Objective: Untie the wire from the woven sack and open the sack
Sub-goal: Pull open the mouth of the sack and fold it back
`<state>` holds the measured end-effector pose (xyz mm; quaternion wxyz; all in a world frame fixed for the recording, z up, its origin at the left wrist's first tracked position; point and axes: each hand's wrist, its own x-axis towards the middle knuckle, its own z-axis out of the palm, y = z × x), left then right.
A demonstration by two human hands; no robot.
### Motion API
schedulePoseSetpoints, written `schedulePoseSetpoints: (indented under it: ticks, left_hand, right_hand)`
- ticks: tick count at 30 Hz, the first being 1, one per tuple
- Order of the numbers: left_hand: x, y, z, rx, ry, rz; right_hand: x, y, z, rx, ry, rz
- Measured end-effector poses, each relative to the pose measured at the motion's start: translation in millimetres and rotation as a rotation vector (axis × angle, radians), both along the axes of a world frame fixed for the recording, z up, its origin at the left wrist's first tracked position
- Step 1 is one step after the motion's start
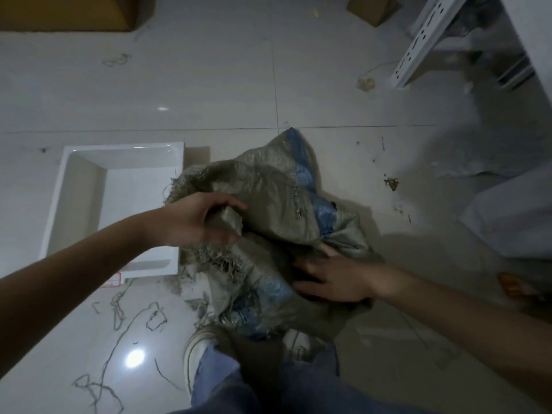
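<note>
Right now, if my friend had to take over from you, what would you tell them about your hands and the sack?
Left hand grips a fold of the woven sack near its frayed edge. Right hand presses on the sack's lower right side; what it holds is unclear. The sack sits crumpled on the floor by my shoes, beside a white tray. Loose strands lie on the floor; I see no wire on the sack. Left: spread the mouth open.

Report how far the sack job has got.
Done, apparently: no wire shows on the sack; loose strands lie on the floor. In hand: left hand grips a frayed edge, right hand presses the folds. Left: the mouth isn't spread open.
</note>
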<state>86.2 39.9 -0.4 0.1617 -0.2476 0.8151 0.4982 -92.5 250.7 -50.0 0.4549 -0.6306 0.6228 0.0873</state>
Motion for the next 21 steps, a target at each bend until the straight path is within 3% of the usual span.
schedulePoseSetpoints:
  ticks: [3,7,9,10,12,13,17,19,21]
  left_hand:
    - [0.9,-0.9,-6.0,-0.212,-0.057,-0.106]
    - [-1.2,1.3,-10.1,-0.218,0.062,-0.148]
    - [-1.5,-1.6,-14.5,-0.234,0.088,-0.166]
    - [-2.0,-2.5,-17.2,-0.229,0.101,-0.154]
    - [-2.0,-6.0,-20.8,-0.155,0.139,-0.073]
    - [-2.4,-7.7,-22.0,-0.071,0.162,-0.007]
    - [2.3,-9.7,-16.7,0.36,0.189,0.238]
    - [7.9,-12.2,-15.7,0.432,0.187,0.261]
    - [11.6,-10.7,-13.7,0.384,0.15,0.21]
  right_hand:
    - [14.6,6.5,0.8,-0.091,0.04,0.109]
    - [33.6,12.1,-5.7,-0.354,0.326,0.314]
    - [45.6,11.5,-4.6,-0.469,0.273,0.243]
    - [51.2,10.9,-3.5,-0.462,0.146,0.161]
    - [57.6,11.4,-10.7,-0.245,-0.114,-0.109]
    - [57.6,9.8,-15.3,-0.163,-0.206,-0.216]
    - [37.5,-2.0,-45.4,-0.199,-0.413,-0.581]
    - [22.8,-5.6,-59.8,-0.18,-0.347,-0.65]
    - [9.3,-5.9,-66.6,-0.159,-0.159,-0.504]
